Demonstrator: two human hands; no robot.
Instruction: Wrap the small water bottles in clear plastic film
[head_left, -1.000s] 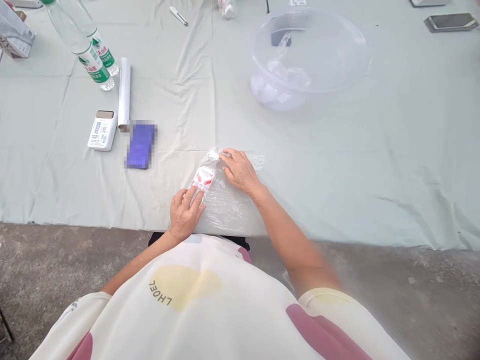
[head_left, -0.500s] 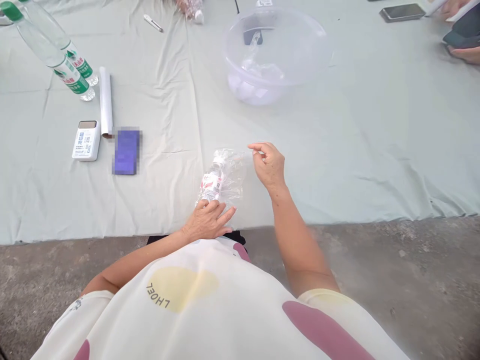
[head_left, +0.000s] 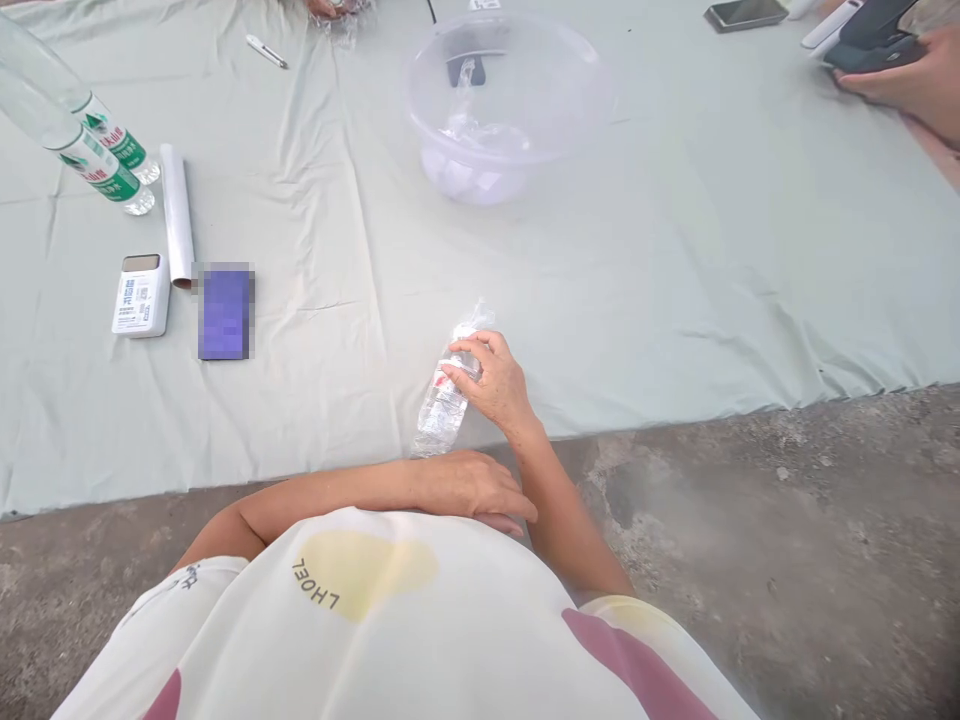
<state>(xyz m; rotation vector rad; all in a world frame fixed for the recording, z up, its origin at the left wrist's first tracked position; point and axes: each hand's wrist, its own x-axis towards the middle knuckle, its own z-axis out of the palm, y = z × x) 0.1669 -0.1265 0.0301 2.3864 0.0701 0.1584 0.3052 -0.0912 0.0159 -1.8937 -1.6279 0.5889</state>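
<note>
Two water bottles (head_left: pixel 97 170), left; purple packet (head_left: pixel 225 315); small bottle (head_left: pixel 440 412) in clear wrap (head_left: pixel 478 313), lying near the table (head_left: pixel 675 250) edge; left hand (head_left: pixel 480 485) below, fingers together, contents I cannot tell; right hand (head_left: pixel 495 385) half-curled, touching the small bottle, grip unclear to me; clear basin (head_left: pixel 574 110) beyond.

A white shirt (head_left: pixel 457 640) bears yellow and plum patches (head_left: pixel 375 572).

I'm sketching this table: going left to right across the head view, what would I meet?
White boxy device, white roll, purple item, pen, plastic-wrapped bottle, dark phone, another person's hand.
</note>
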